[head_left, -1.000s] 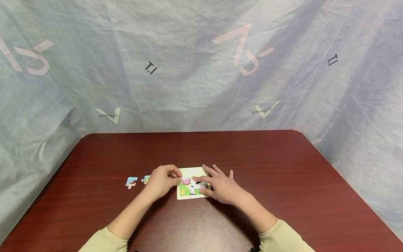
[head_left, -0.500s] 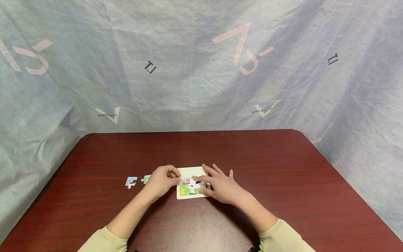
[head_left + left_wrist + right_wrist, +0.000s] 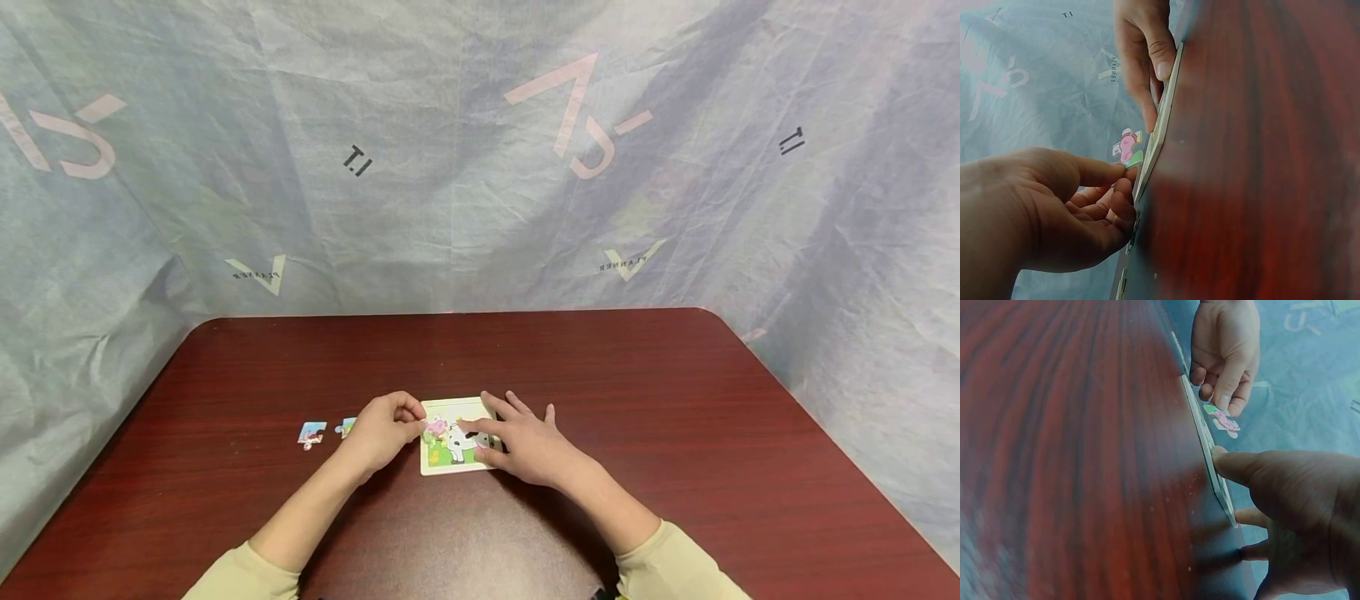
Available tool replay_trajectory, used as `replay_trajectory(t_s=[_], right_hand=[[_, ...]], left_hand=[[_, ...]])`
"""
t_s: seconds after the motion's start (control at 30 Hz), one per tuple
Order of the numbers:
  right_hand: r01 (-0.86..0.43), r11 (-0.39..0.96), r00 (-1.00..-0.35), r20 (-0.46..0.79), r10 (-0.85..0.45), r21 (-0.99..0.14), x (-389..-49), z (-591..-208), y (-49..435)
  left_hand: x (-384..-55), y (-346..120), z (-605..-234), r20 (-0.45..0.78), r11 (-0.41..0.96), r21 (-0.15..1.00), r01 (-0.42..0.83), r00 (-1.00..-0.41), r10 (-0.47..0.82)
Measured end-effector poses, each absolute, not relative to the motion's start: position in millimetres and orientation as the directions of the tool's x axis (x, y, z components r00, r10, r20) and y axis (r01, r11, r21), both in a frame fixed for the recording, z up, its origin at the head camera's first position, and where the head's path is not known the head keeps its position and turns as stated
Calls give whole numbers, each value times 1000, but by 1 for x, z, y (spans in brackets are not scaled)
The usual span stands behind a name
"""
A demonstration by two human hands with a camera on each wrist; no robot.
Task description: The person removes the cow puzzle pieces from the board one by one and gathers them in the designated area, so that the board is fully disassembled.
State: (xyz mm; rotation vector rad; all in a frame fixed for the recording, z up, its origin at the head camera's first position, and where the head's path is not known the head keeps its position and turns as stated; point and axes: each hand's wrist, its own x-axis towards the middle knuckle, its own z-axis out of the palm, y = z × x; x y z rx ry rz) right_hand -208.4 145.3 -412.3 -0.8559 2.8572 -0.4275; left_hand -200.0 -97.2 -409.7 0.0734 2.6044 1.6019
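Two hands, one tray and three separate puzzle pieces can be counted. One puzzle piece (image 3: 1126, 149), with a pink figure and a patch of green, is pinched by its green end between the thumb and forefinger of the left hand (image 3: 382, 430). The gap between those two fingertips is narrow, filled only by the piece's thickness, and the remaining fingers are curled in toward the palm. The piece is tipped up from the fingertips, and in the head view it is seen over the left part of the tray (image 3: 452, 408); whether the tray is touched by it cannot be told.

The tray lies flat just to the right of the left fingertips and partly under the fingers of the right hand (image 3: 528, 442). Those fingers are spread wide, with nothing gripped between them; the tray is touched by the thumb and forefinger, while the little finger is held out beyond its right edge. A black-and-white cow picture (image 3: 459, 446) is shown in the tray, partly covered by the right fingers.

Two loose pieces are seen on the table (image 3: 675, 400), to the left of the left fingers: the nearer piece (image 3: 347, 426) is partly hidden behind the left hand, and the farther piece (image 3: 311, 432) is set well apart from the fingertips. Two pale yellow sleeves are worn, the left sleeve (image 3: 251, 573) and the right sleeve (image 3: 675, 562). Beyond the fingers, past the table's far edge, one printed grey cloth (image 3: 450, 208) is hung.
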Motion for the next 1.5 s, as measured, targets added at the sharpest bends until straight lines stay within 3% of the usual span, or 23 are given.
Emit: replay_trajectory(t_s=[0.43, 1.5], right_hand=[[-532, 794, -825, -34, -565, -294, -209, -413, 145], [-526, 783, -824, -28, -565, -332, -208, -412, 146]], left_hand=[[-198, -108, -410, 11, 492, 870, 44, -997, 71], [-180, -155, -407, -35, 507, 862, 4, -997, 67]])
